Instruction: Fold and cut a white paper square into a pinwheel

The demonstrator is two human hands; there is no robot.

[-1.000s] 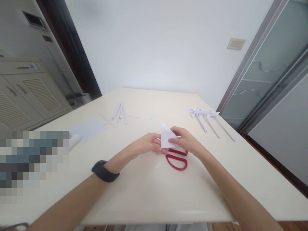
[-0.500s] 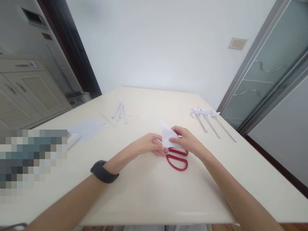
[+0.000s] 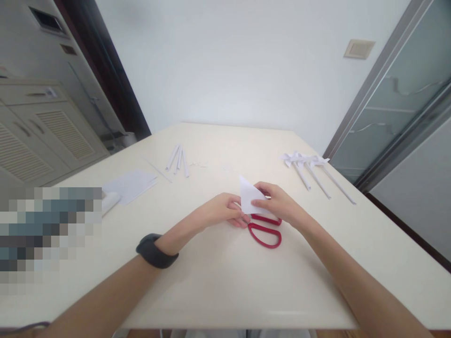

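Fingers of my left hand (image 3: pixel 226 210) now cover more of the metal of the scissors (image 3: pixel 265 229) than a second ago; whether they pinch it, I cannot tell from my remote post. Partly over the scissors in view, the paper (image 3: pixel 247 199) sits between thumb and fingers of my right hand (image 3: pixel 275 201), pinched along its right side. Light, thin and easily creased, it should want a gentle edge hold. Beyond the grip, tubes (image 3: pixel 179 159) lie left, pinwheels (image 3: pixel 305 161) right.

And now looking at white, triangular paper (image 3: pixel 247 202), sharp tip pointing away, partly overlapping red-handled scissors (image 3: pixel 265 228), with loops rightward, slightly parted, blades hidden.
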